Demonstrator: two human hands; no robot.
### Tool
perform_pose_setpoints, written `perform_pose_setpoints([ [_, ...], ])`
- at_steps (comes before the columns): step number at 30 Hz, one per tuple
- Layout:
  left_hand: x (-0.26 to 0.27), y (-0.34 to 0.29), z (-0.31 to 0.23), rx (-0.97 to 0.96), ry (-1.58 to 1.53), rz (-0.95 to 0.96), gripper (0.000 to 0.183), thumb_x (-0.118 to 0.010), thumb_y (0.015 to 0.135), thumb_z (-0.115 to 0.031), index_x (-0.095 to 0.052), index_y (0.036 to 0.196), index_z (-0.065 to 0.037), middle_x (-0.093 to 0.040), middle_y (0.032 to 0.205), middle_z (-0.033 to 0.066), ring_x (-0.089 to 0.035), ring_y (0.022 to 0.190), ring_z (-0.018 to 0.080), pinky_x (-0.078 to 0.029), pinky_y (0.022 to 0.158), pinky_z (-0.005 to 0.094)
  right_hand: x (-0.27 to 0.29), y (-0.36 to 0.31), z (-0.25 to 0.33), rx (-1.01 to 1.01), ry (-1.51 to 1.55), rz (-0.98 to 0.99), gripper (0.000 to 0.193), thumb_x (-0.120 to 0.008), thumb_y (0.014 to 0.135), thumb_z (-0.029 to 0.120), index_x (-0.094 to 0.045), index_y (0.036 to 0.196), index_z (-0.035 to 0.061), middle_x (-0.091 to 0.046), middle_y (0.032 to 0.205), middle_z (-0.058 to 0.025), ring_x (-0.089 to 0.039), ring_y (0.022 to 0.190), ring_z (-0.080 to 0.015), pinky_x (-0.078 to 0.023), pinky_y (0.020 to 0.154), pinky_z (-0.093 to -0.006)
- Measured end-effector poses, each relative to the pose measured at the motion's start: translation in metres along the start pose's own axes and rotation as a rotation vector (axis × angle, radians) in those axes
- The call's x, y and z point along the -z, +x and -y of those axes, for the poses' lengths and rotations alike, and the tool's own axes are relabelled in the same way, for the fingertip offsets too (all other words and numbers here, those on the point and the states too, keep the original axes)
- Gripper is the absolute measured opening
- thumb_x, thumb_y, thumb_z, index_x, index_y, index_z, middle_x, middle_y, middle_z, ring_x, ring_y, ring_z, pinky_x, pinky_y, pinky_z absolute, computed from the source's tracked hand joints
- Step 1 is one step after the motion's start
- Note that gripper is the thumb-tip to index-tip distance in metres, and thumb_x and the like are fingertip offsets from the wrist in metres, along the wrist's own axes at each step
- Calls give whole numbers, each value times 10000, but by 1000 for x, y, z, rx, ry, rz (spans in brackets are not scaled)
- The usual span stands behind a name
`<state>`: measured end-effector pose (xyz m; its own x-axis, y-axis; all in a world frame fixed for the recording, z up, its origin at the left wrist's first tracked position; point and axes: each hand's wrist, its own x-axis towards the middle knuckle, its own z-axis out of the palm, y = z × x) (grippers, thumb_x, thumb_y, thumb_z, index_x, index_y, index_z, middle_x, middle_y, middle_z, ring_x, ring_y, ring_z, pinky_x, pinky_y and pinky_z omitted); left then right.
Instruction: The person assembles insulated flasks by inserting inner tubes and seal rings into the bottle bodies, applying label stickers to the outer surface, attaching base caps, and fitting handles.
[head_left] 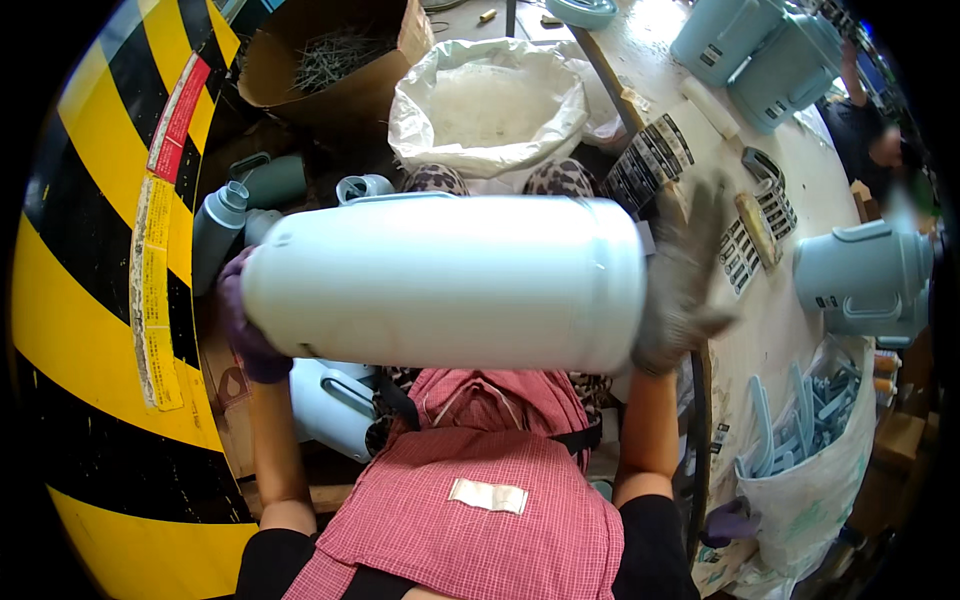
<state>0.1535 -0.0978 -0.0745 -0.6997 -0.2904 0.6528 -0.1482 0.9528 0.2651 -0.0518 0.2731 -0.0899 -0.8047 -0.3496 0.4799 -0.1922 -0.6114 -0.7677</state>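
Observation:
A large pale blue thermos jug (440,280) lies level in front of me, across my lap. My left hand (252,318), in a purple glove, is wrapped round its left end. At the jug's other end, my right hand (680,285), in a grey glove, has its palm against or very close to the rim. Its fingers are spread outward and slightly blurred. The end face under that palm is hidden. Below the jug, another pale blue jug (335,405) lies beside my left forearm. More jug parts are to the left: a grey-blue bottle (220,220) and a dark green jug (275,182).
A white sack (490,110) stands ahead, beside a cardboard box (345,95) of thin metal pieces. A yellow-and-black striped panel (90,300) borders the left. On the right-hand table (640,60) are label sheets (650,160) and several jugs (860,270). A bag of blue handles (810,480) stands near right.

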Motion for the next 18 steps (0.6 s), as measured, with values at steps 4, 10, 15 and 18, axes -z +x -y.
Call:
perform_pose_setpoints([
  [4,-31,-2,-2,387,-636,30,368,-414,1110,-280,-607,1232,8,-653,1245,156,-625,1175,287,-459,1052,374,14,25,19,-37,89,-64,1069,-309,936,866,-355,1607,35,-357,1659,-180,-315,1536,-298,-203,1273,-453],
  [10,-55,-10,14,24,-343,106,382,-422,1115,-298,-629,1238,-1,-690,1217,141,-670,1120,259,-503,993,356,48,8,20,194,-853,-227,1000,-338,945,789,-325,1617,49,-354,1647,-203,-317,1530,-354,-195,1266,-486],
  [15,-53,-19,18,573,-1031,196,345,-503,1066,-259,-609,1275,-6,-696,1180,138,-668,1104,245,-513,981,339,86,-90,7,211,-1270,-209,895,-452,967,673,-380,1582,27,-434,1589,-208,-403,1473,-365,-284,1222,-506],
  [18,-49,-20,11,261,-654,258,315,-614,999,-175,-588,1267,-11,-695,1170,140,-667,1077,252,-520,953,334,101,-150,3,331,-1434,-162,834,-520,980,604,-412,1561,14,-483,1553,-210,-455,1438,-371,-337,1195,-518],
])
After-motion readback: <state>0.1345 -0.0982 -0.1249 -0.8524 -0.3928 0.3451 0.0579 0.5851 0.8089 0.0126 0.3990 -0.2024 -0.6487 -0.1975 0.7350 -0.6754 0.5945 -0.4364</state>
